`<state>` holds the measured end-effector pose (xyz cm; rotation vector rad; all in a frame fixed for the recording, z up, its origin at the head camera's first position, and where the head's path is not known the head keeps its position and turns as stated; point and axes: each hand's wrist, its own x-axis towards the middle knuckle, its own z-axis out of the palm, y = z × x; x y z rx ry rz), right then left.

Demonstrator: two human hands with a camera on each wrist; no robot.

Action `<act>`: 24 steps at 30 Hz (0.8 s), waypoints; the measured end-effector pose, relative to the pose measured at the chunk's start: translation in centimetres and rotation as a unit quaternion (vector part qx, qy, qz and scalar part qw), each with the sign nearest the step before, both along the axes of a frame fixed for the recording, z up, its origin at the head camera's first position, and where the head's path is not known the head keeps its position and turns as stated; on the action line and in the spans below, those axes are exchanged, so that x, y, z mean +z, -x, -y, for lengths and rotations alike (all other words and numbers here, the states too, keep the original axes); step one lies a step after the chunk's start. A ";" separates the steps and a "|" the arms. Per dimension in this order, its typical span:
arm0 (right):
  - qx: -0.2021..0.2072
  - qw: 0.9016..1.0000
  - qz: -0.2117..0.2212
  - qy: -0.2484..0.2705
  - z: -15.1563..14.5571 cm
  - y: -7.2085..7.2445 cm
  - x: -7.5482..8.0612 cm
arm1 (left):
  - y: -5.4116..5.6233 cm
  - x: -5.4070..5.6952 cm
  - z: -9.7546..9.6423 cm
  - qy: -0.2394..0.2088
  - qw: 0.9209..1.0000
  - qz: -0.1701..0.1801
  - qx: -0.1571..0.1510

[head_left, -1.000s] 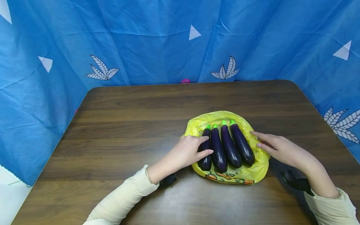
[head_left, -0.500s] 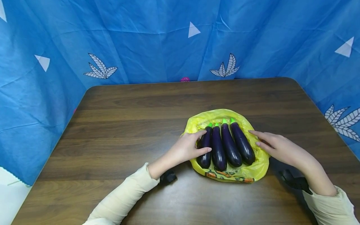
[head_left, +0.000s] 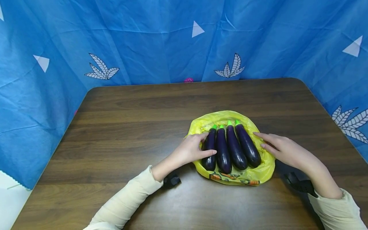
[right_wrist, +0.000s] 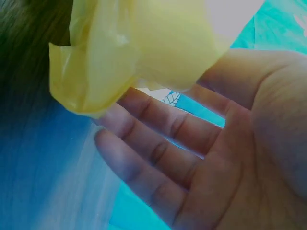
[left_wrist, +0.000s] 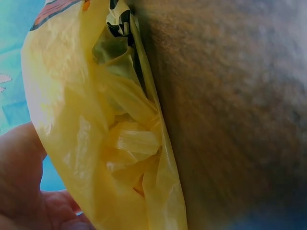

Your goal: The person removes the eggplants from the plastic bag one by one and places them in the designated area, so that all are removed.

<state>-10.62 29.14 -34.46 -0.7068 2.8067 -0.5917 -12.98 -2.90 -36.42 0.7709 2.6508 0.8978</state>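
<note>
Several dark purple eggplants (head_left: 236, 150) with green stem ends lie side by side in a yellow plastic bag (head_left: 265, 172), its mouth spread wide and its rim rolled down. My left hand (head_left: 187, 150) reaches over the bag's left rim, its thumb extended across the leftmost eggplant (head_left: 209, 163) and its index finger near that eggplant's upper part. The other left fingers are mostly hidden. On the bag's right side, my right hand (head_left: 290, 151) holds its fingers loosely straight at the rim. The right wrist view shows those fingers spread beside the yellow plastic (right_wrist: 110, 57).
The bag stands on a brown wooden table (head_left: 129, 127), right of its middle. A blue patterned cloth (head_left: 158, 41) hangs behind the table and along its sides. Black wrist devices (head_left: 172, 180) sit under both forearms.
My left index finger has drawn back slightly toward the bag's left rim, showing more of the leftmost eggplant. The head view has shifted slightly; the right hand stays at the rim.
</note>
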 end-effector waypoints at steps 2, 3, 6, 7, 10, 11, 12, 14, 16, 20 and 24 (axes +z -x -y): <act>-0.002 1.000 -0.005 0.001 0.0 0.1 0.0 | 0.0 0.0 0.0 -0.001 1.000 0.002 0.003; -0.003 1.000 -0.006 0.001 0.1 0.1 -0.1 | 0.0 0.0 -0.1 -0.001 1.000 0.003 0.003; -0.006 1.000 -0.011 0.005 0.1 0.2 -0.2 | 0.0 0.1 -0.1 0.004 1.000 -0.003 0.003; -0.008 1.000 -0.013 0.006 0.1 0.2 -0.2 | -0.1 0.1 -0.2 0.006 1.000 -0.007 0.003; -0.011 1.000 -0.024 0.009 0.2 0.2 -0.3 | -0.2 0.1 -0.2 0.014 1.000 -0.017 0.004; -0.011 0.999 -0.029 0.011 0.2 0.2 -0.3 | -0.2 0.1 -0.2 0.016 1.000 -0.019 0.004; -0.011 0.999 -0.033 0.013 0.3 0.3 -0.4 | -0.2 0.1 -0.2 0.016 1.000 -0.020 0.005; -0.011 0.999 -0.040 0.018 0.4 0.4 -0.6 | -0.2 0.0 -0.2 0.014 1.000 -0.017 0.006; -0.008 0.999 -0.045 0.029 0.4 0.5 -0.8 | -0.2 -0.1 -0.2 0.010 1.000 -0.013 0.007; -0.002 0.997 -0.047 0.060 0.3 0.7 -1.2 | -0.2 -0.1 -0.1 0.002 1.000 -0.005 0.008; 0.001 0.995 -0.046 0.093 0.2 0.9 -1.5 | -0.1 -0.1 0.0 -0.004 1.000 0.005 0.009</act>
